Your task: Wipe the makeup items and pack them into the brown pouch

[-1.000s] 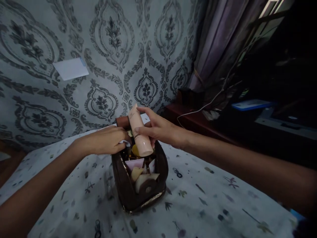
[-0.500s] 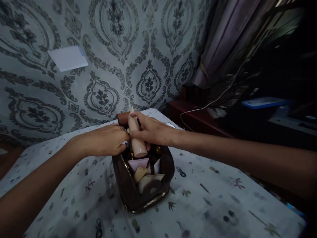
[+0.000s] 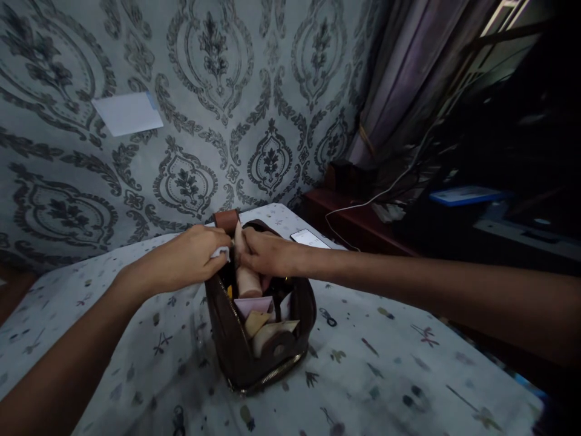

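A dark brown zippered toiletry bag (image 3: 222,339) stands unzipped on the patterned cloth. My right hand (image 3: 267,251) is closed around a beige squeeze tube (image 3: 249,281), which tilts down into the bag's far half. At the bag's far left rim, my left hand (image 3: 193,257) is closed, and a small white crumpled piece like tissue (image 3: 221,252) shows between its fingers. In the near half of the bag sit a pink packet (image 3: 252,306), a yellowish packet (image 3: 256,323) and a cream packet (image 3: 275,334). Deeper contents are dark and partly hidden.
A lit phone (image 3: 310,238) lies beyond the bag to the right. A white cable (image 3: 374,198) runs over a dark red ledge (image 3: 385,233). A white card (image 3: 128,114) is on the patterned wall, and a blue-edged item (image 3: 469,195) lies at the right.
The beige tube has gone lower into the bag with my right hand. My left hand has shifted slightly up and left, showing more of the white piece. The phone is more visible.
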`<state>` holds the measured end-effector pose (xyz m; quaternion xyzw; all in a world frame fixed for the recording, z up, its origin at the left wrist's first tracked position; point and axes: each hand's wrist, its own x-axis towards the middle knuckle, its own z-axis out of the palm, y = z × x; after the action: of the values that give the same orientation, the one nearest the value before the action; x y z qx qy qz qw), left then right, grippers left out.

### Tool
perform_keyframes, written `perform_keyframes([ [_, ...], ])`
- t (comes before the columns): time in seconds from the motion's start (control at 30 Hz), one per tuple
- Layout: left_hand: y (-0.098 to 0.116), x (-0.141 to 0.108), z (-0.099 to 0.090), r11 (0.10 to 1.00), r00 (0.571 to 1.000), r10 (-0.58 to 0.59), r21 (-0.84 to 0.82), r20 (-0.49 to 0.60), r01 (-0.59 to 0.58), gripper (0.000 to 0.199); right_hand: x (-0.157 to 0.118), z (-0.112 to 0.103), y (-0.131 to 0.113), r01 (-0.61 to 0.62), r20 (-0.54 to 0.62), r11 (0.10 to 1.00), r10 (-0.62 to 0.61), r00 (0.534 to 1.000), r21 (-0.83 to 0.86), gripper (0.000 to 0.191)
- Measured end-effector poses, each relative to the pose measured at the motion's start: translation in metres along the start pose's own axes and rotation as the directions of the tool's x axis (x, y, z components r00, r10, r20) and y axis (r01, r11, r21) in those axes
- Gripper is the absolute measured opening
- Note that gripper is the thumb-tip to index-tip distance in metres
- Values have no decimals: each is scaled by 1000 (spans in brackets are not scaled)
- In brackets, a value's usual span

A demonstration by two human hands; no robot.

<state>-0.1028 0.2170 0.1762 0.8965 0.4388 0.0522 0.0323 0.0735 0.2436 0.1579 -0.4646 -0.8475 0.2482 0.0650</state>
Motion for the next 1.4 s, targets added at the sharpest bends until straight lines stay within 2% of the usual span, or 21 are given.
perform_keyframes([
  [0.1,-3,1,4,1000,997,-25,4,-67,25,24,0,0,-1,77,38,993,-74,997,-84,17],
  [0.23,-4,3,12,999,996,-27,-49,-87,23,32,0,0,-2,127,73,980,-117,990,-156,16],
  [0.33,-5,3,17,996,993,-42,-84,-109,33,39,1,1,1,131,62,985,-125,990,-114,15],
  [0.43,-6,5,19,992,987,-115,-73,-116,107,42,0,2,3,132,76,990,-128,989,-51,16],
  [0.53,-9,8,19,983,979,-183,-46,-86,180,47,-6,1,0,138,93,983,-127,988,-124,20],
  [0.67,-14,17,17,983,983,-181,-33,-12,181,54,-13,-4,-12,106,106,965,-83,991,-238,19],
  [0.77,-16,28,15,979,978,-197,-34,67,200,51,-16,-10,-19,91,195,960,-38,980,-266,23],
  [0.9,-21,40,16,971,958,-237,19,158,237,44,-14,-13,-19,133,301,942,-36,953,-309,30],
  [1.07,-26,43,20,974,966,-224,62,127,218,39,-11,-8,-12,180,273,911,-78,959,-371,31],
  [1.23,-27,41,19,976,972,-216,34,96,214,32,-14,-7,-8,184,236,920,-105,966,-346,30],
  [1.4,-26,42,20,972,974,-217,102,64,210,30,-14,-4,-6,233,213,896,-161,964,-378,26],
])
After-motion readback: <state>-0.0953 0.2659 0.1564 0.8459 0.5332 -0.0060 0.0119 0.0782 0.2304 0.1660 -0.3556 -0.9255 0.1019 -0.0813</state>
